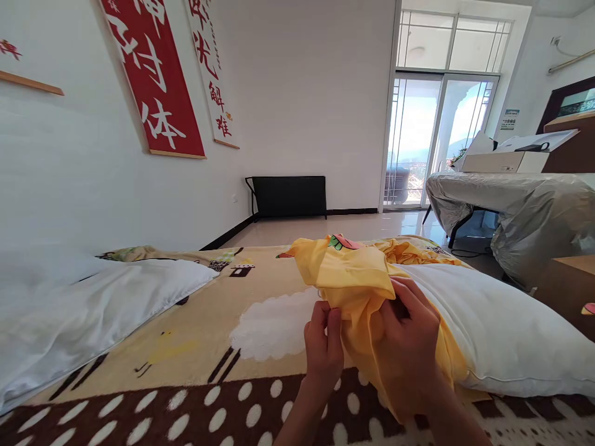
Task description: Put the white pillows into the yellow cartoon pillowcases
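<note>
A bunched yellow pillowcase with a pink and green print on top is held up in front of me. My left hand pinches its lower left edge between thumb and fingers. On the other side my right hand is closed round the gathered fabric, and some of its fingers are hidden in the folds. The cloth hangs down between my wrists and passes beside a white pillow at the right. Whether the pillow's end is inside the cloth, I cannot tell.
A beige and brown patterned blanket lies beneath everything. Another white pillow rests at the left. More crumpled yellow cloth lies behind the right pillow. A plastic-covered table bears an open box. A folded black frame leans against the far wall.
</note>
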`<state>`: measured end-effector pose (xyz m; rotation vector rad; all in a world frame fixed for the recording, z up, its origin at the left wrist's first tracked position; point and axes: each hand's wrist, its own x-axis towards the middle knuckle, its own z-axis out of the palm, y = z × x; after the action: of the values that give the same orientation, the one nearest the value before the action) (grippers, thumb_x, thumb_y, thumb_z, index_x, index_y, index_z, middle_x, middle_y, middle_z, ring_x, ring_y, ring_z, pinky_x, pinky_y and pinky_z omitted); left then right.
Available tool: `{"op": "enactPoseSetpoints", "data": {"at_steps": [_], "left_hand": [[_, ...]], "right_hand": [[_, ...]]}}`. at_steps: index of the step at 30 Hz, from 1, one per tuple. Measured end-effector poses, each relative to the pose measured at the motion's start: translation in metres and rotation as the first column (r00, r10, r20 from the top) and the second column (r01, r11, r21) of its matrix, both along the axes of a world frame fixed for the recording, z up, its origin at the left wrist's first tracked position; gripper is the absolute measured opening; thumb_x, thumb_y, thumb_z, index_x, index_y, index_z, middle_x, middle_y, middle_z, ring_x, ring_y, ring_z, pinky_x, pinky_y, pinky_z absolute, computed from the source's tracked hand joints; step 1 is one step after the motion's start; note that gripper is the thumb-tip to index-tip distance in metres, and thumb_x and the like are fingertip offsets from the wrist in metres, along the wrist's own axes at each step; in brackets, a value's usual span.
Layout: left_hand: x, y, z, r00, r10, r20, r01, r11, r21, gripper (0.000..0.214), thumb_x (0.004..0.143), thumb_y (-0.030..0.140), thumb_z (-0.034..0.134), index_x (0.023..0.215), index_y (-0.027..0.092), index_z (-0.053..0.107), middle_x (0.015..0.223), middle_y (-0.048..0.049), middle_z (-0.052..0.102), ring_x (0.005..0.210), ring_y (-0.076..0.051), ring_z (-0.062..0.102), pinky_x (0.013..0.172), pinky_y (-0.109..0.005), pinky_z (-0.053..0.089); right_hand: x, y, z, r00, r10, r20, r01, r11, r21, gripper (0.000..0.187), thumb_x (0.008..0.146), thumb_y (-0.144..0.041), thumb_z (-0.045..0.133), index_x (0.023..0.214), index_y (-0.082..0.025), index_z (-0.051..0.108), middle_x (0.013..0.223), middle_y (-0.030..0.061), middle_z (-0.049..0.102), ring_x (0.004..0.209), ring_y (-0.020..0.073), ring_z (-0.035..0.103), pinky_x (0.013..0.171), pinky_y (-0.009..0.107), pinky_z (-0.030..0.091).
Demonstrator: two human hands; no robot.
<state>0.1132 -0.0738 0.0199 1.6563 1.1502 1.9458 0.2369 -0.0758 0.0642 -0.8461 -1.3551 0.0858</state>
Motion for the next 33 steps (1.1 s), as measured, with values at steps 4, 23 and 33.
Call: {"op": "enactPoseSetpoints", "data": {"at_steps": [4, 23, 33], "left_hand": [[-0.002, 0.003, 0.001, 0.992, -0.115, -0.044, 0.115, 0.993, -0.002, 0.026, 0.092, 0.035, 0.042, 0.07, 0.02, 0.043, 0.059, 0.0042, 0.037, 0.055, -0.01, 0.034, 0.052, -0.023, 0.028], [-0.035, -0.01, 0.035, 0.933, 0.21, -0.293, -0.261, 0.954, -0.146, 0.024, 0.082, 0.043, 0.053, 0.088, 0.021, 0.061, 0.085, -0.0068, 0.064, 0.078, -0.023, 0.057, 0.071, -0.031, 0.04], [-0.05, 0.016, 0.01, 0.936, 0.09, -0.339, -0.072, 0.995, 0.067, 0.021, 0.085, 0.027, 0.048, 0.091, 0.024, 0.069, 0.091, -0.0067, 0.071, 0.086, -0.023, 0.063, 0.075, -0.03, 0.044]], "right_hand": [[0.006, 0.01, 0.0, 0.997, 0.027, -0.071, -0.028, 1.0, -0.009, 0.022, 0.083, -0.015, 0.046, 0.092, -0.021, 0.065, 0.094, 0.0065, 0.063, 0.088, 0.0198, 0.058, 0.079, 0.035, 0.049], [-0.017, 0.027, -0.02, 0.944, 0.27, 0.189, -0.272, 0.962, -0.016, 0.021, 0.085, -0.014, 0.046, 0.097, -0.021, 0.061, 0.09, 0.0052, 0.062, 0.083, 0.0162, 0.058, 0.072, 0.028, 0.05], [0.002, 0.015, -0.003, 0.863, 0.463, 0.202, -0.4, 0.871, -0.286, 0.034, 0.095, -0.037, 0.038, 0.075, -0.018, 0.059, 0.07, 0.0009, 0.055, 0.065, 0.0125, 0.05, 0.061, 0.024, 0.042]]}}
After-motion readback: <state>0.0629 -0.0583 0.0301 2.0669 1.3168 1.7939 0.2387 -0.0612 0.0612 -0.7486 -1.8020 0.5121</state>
